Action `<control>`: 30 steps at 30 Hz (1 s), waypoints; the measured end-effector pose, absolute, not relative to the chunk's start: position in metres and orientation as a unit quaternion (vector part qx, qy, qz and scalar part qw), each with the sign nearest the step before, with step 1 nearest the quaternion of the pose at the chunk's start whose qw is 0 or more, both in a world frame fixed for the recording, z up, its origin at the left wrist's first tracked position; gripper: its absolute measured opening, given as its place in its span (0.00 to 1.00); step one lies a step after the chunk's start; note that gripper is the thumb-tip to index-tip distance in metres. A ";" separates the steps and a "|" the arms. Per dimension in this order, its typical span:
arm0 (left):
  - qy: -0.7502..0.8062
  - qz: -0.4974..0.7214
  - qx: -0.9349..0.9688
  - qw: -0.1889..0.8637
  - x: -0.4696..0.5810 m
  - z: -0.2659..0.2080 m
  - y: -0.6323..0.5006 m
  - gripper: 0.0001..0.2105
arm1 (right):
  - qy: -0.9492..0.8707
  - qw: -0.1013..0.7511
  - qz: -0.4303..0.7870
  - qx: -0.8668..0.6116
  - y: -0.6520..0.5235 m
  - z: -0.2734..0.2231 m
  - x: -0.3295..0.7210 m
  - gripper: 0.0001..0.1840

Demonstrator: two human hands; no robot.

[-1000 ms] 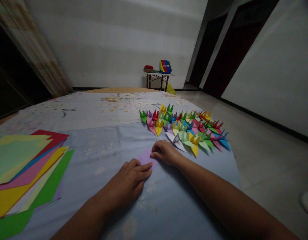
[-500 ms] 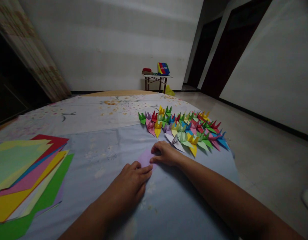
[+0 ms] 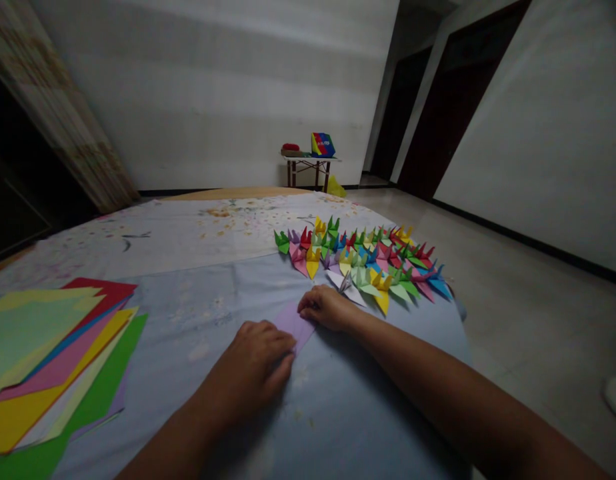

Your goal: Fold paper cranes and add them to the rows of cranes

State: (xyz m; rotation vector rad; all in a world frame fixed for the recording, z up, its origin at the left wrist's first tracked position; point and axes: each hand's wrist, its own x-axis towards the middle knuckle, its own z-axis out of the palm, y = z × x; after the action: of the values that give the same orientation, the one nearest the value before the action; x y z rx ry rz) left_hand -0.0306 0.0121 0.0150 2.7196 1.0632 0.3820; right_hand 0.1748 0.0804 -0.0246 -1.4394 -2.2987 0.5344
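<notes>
A small sheet of light purple paper (image 3: pixel 289 319), folded to a pointed shape, lies on the blue cloth between my hands. My right hand (image 3: pixel 331 309) is closed at its right corner, thumb and fingertips pinching the edge. On the near left side, my left hand (image 3: pixel 258 357) rests with its fingers stretched forward, fingertips touching the paper and the thumb apart below. The fingers cover part of the folds. Just beyond my right hand stand rows of folded paper cranes (image 3: pixel 358 257) in many colours; a white crane (image 3: pixel 346 285) is closest to it.
A fanned stack of coloured paper sheets (image 3: pixel 53 360) lies at the left. The table carries a blue cloth (image 3: pixel 198 293) over a white flowered tablecloth (image 3: pixel 238 223). Against the wall, a small table (image 3: pixel 308 160) holds a multicoloured box (image 3: pixel 323 144). Floor (image 3: pixel 513 287) lies to the right.
My left hand has drawn slightly back and left, uncovering more of the purple paper. My right hand still pinches its right corner. The view has tilted up slightly.
</notes>
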 end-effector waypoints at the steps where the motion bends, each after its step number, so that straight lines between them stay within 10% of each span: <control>1: 0.379 0.133 0.911 0.089 -0.033 0.011 0.017 0.14 | -0.819 0.189 0.182 -0.511 0.079 -0.024 0.174 0.07; 30: 0.433 0.124 0.866 0.218 -0.054 -0.003 0.035 0.13 | -0.913 0.137 0.063 -0.379 0.037 -0.008 0.159 0.10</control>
State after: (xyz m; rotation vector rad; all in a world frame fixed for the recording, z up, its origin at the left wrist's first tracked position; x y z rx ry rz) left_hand -0.0538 0.0353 -0.0031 2.3972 1.1979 0.3445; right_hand 0.1586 0.0371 -0.0084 -1.0956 -2.6417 0.1823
